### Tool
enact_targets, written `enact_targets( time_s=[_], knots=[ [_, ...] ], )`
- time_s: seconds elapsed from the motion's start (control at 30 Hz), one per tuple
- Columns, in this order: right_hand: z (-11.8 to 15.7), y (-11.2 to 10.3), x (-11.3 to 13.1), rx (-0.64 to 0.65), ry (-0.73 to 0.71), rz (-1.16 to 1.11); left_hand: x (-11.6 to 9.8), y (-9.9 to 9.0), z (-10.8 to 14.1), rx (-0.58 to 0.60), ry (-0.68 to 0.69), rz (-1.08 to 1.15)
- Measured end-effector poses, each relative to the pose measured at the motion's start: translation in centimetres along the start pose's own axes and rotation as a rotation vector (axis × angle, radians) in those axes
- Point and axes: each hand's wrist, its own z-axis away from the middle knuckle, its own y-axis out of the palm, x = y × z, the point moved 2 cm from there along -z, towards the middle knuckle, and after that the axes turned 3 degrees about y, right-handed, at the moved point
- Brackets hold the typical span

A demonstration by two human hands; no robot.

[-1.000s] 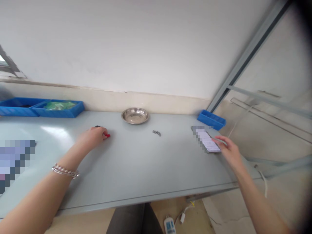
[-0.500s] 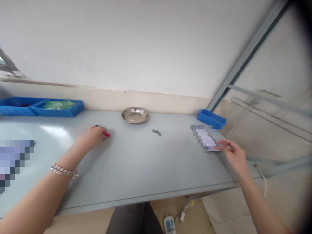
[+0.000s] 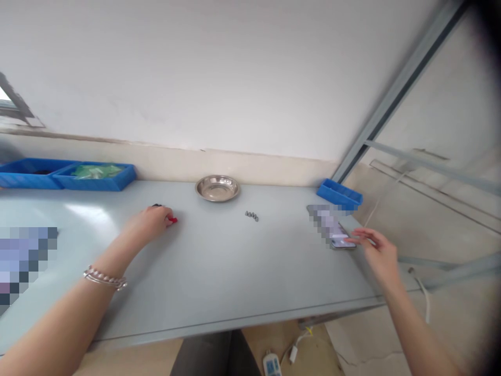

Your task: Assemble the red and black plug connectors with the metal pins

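My left hand (image 3: 154, 223) is closed at the left of the table, its fingertips around a small red piece (image 3: 172, 221); something dark shows just behind the knuckles. At the right, my right hand (image 3: 378, 253) has its fingers apart and a fingertip at the near end of a phone (image 3: 335, 236) lying flat with its screen lit. Between the hands, several small grey metal pieces (image 3: 251, 215) lie in a short row. Behind them is a round, shallow steel dish (image 3: 217, 188).
Two blue trays stand at the back left, one (image 3: 94, 180) with green-and-white packets. A smaller blue tray (image 3: 340, 195) is at the back right, near a metal frame (image 3: 385, 112). A pixelated flat object (image 3: 25, 256) lies at the left. The table's front edge (image 3: 235, 322) runs before my legs.
The whole view has shifted slightly, so everything on the table appears a little lower. Both hands stay in nearly the same places relative to the table.
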Motion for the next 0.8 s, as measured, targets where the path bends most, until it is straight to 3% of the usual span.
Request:
enact_targets(
  time_s=[0.37, 0.8],
  knots=[
    [-0.1, 0.1, -0.4, 0.009, -0.011, -0.002, -0.1, -0.1, 0.1, 0.007, 0.017, -0.022],
    [-0.2, 0.7, 0.6, -0.125, -0.048, 0.017, 0.0, 0.3, 0.0, -0.026, 0.036, -0.033]
  ],
)
